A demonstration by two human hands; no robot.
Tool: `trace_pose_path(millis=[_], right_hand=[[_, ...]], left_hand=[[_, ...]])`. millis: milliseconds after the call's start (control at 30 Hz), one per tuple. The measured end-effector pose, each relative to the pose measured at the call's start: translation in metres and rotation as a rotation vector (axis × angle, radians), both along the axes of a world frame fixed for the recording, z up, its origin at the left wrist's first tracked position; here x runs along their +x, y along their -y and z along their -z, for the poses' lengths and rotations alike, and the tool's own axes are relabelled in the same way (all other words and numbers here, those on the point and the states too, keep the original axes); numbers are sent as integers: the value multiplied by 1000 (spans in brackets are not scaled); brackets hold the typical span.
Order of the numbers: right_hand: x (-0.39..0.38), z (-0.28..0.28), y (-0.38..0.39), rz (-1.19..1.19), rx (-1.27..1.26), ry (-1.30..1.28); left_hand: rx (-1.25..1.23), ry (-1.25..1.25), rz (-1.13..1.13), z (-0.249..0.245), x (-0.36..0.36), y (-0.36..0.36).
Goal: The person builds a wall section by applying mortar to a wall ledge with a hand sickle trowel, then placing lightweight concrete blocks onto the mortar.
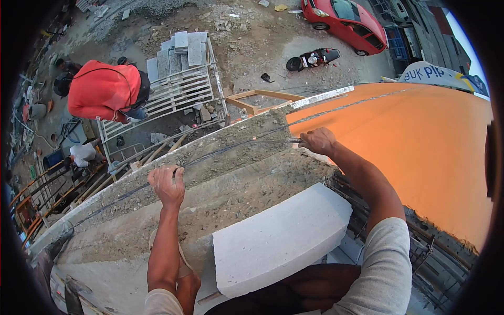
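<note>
My left hand (pixel 167 185) is closed near the line stretched along the rough mortar ledge (pixel 231 149); a small dark thing shows between its thumb and fingers, too small to name. Farther right, my right hand (pixel 317 142) is closed round the handle of a thin metal tool (pixel 294 140), whose narrow end points left over the ledge. A dark line (pixel 202 157) runs lengthwise above the mortar, past both hands. Below them, close to my body, a large white block (pixel 281 239) lies at a slant.
An orange sheet (pixel 409 142) covers the right side, with rebar (pixel 425 241) below it. Beyond the ledge, far down, are a person in red (pixel 102 92), a slatted metal frame (pixel 178 92) holding blocks, a wooden frame (pixel 262 94), a motorcycle (pixel 313 59) and a red car (pixel 349 26).
</note>
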State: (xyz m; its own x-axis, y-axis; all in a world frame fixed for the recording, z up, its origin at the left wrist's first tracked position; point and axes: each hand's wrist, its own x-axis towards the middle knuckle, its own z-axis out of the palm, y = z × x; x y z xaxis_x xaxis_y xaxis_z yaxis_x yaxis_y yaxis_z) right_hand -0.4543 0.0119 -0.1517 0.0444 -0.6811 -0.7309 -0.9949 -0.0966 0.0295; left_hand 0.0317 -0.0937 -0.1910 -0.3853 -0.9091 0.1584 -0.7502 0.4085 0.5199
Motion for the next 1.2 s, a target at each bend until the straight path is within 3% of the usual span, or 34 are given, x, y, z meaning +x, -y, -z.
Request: trace_pose_path(millis=[33,100,167,200,233,333,533,600,767,867,1000,1067,1200], right_hand=[[4,2,-6,-23,-132,58],[3,5,-10,-15,-88,16],[-24,33,-28,-67,311,-171],[-41,63,-46,-144,279,-356],[-38,58,-39,-131,274,-358],[-25,15,-17,-142,315,-224],[-17,4,-25,-5,-71,14],[-28,22,-32,-61,225,-236],[-32,19,-31,-153,215,-262],[-18,6,-30,-48,10,-52],[-21,20,-44,-25,66,-53],[-40,61,-52,-94,240,-253],[-8,3,-27,-71,166,-77]], left_hand=[[2,7,3,-1,2,-2],[-14,12,-6,-3,0,0],[-16,14,0,-3,1,0],[-9,18,-6,-2,1,-1],[-16,15,4,-1,1,5],[2,12,-2,2,0,-3],[-5,3,3,-1,1,0],[22,21,-6,-4,1,-1],[28,16,-6,1,0,1],[10,8,-10,1,-1,3],[20,4,-13,-3,-1,0],[15,3,-7,-3,-2,1],[-34,3,-5,0,0,2]])
